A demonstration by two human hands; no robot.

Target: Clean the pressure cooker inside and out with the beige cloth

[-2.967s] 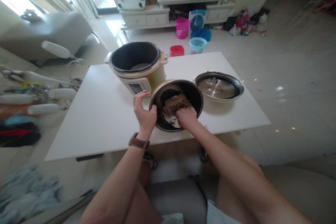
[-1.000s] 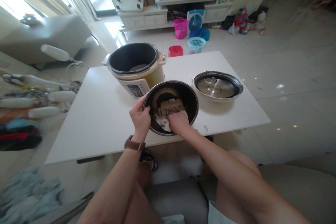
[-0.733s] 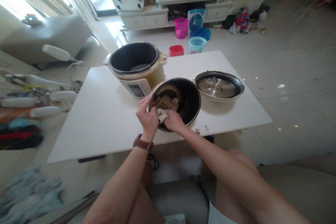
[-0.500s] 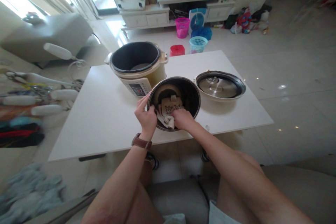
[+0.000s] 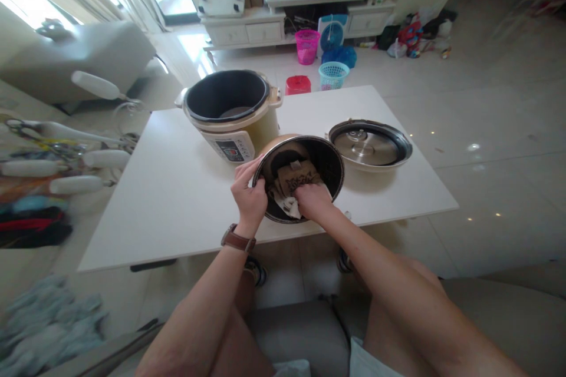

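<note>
A dark inner pot [image 5: 333,159] is tilted toward me above the near part of the white table. My left hand [image 5: 250,197] grips its left rim, thumb on the inside edge and fingers behind. Inside the pot my right hand [image 5: 313,200] is closed on a brown and white cloth [image 5: 294,178] with a dark pattern, which lies against the inner wall. Its fingertips are partly hidden in the cloth. Just beyond the pot stands the open cooker body [image 5: 260,129], cream with a control panel. To the right, the cooker lid [image 5: 371,144] lies with its metal inner side up.
The white table [image 5: 168,206] carries the cooker parts. Past its far edge stand a red stool [image 5: 298,85], a light blue basket [image 5: 333,75] and a pink basket [image 5: 307,46]. A floor lamp with white shades [image 5: 106,159] is at the left, close to the table.
The pot has shifted slightly right and tipped a little more on its side. My right hand and the cloth have moved slightly right within it. My left hand keeps its hold on the rim.
</note>
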